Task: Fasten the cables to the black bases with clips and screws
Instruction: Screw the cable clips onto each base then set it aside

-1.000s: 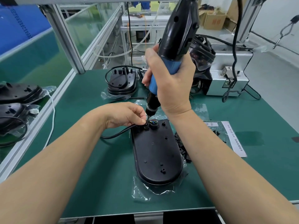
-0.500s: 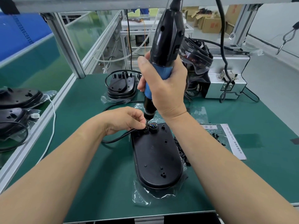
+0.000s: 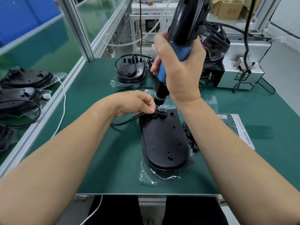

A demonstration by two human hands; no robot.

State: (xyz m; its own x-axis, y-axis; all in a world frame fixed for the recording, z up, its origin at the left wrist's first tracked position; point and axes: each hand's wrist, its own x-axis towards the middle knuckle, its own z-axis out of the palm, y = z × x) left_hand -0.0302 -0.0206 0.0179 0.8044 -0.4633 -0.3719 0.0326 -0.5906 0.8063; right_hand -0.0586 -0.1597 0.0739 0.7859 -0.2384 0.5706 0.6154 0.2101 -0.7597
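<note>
Green bench mat (image 3: 103, 159) under me, aluminium frame along the left, spare bases stacked beyond it. One black base (image 3: 164, 140) lies flat in front of me on its clear plastic bag (image 3: 155, 177), long axis pointing away. Its cable (image 3: 128, 120) runs in from the left to the far end of the base, where coloured wires show at a round port.

My left hand (image 3: 133, 103) pinches thumb and forefinger together on the cable at the clip spot, the other fingers curled under. My right hand (image 3: 177, 69) is wrapped tight round the blue grip of the electric screwdriver (image 3: 178, 38), held near upright, tip just above or touching the clip; can't tell which, my fingers hide it.

Step, as I judge it: driving the clip screw on this base. Next move needs the bit seated square in the screw head, straight down pressure, left fingers holding the cable steady and clear of the bit. Small black parts (image 3: 189, 135), probably clips, sit just right of the base.
</note>
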